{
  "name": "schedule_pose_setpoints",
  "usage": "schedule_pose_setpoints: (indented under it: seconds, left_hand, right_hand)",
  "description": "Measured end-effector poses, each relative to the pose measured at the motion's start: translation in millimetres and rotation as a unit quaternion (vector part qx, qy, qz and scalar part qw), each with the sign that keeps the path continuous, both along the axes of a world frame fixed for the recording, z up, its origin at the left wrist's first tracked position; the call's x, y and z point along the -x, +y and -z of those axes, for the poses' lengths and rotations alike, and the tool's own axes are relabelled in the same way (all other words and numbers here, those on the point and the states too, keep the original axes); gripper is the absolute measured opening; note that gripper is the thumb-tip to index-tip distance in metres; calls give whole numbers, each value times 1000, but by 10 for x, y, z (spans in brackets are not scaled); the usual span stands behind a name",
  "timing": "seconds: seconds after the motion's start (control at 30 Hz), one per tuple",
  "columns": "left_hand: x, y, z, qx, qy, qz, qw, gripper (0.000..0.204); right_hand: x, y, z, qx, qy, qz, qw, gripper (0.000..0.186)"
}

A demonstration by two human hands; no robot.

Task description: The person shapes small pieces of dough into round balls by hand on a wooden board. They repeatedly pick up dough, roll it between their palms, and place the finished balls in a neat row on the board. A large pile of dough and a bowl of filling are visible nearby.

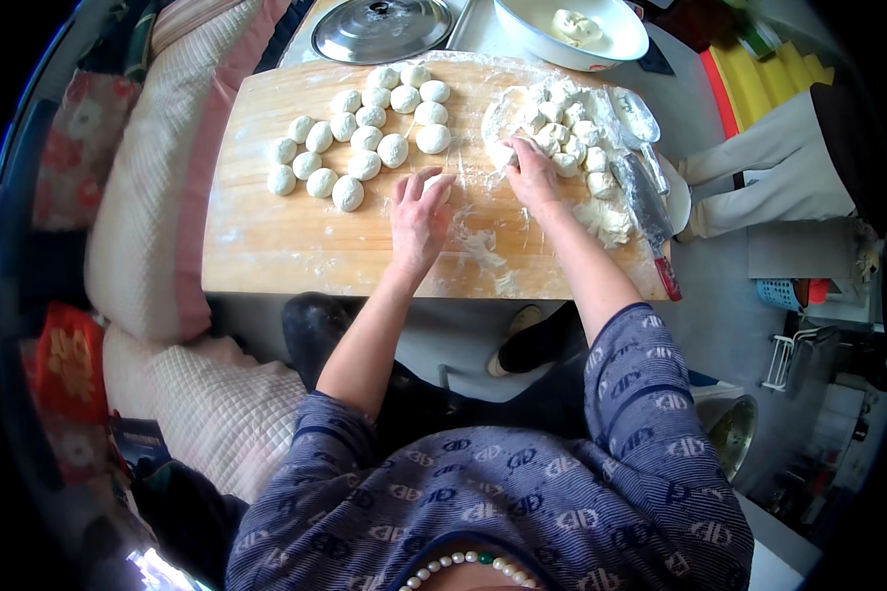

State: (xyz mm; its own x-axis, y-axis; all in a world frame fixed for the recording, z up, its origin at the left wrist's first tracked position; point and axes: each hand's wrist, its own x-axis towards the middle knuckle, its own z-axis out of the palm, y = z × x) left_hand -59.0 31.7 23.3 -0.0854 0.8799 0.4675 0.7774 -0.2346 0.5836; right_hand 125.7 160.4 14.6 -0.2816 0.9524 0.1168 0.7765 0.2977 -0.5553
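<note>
Dough balls [366, 137] number twenty, left fingers [415, 186] cupping another, right fingers [524, 161] of unclear grip.

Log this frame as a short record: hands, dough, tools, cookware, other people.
Left hand: cupped low over the pale wooden board, white dough partly visible at its fingers
Right hand: fingers at the left edge of the floured, lumpy dough pieces
Shaped dough: smooth round white balls, grouped toward the board's left
Tools: shiny metal scoop and red-handled metal blade, right side
Cookware: white round bowl holding a dough lump; silver round lid
Other person: pale-trousered legs, right of the board
</note>
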Motion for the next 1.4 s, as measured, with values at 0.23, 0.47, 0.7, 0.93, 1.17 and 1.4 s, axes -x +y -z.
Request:
schedule_pose_setpoints:
  seconds: [0.23,0.47,0.7,0.93,1.17,1.4]
  left_hand:
    - [189,99,205,4,78,-143,987,41]
    - [-518,-167,161,180,-294,109,932,48]
    - [-622,-208,164,254,-309,79,913,26]
    - [-498,-196,202,241,-362,68,898,26]
    - [-605,-190,229,192,-352,91,912,32]
    - [-649,-237,227,186,-351,98,912,45]
  right_hand:
    - [-171,-892,114,33,185,-124,974,25]
    - [-236,-963,151,169,312,6,935,12]
    - [75,-990,219,41,193,118,973,13]
    - [-36,-508,384,-213,-31,-72,974,17]
    - [68,-570,295,23,137,70,988,20]
    - [-231,-350,313,-188,-116,-82,972,27]
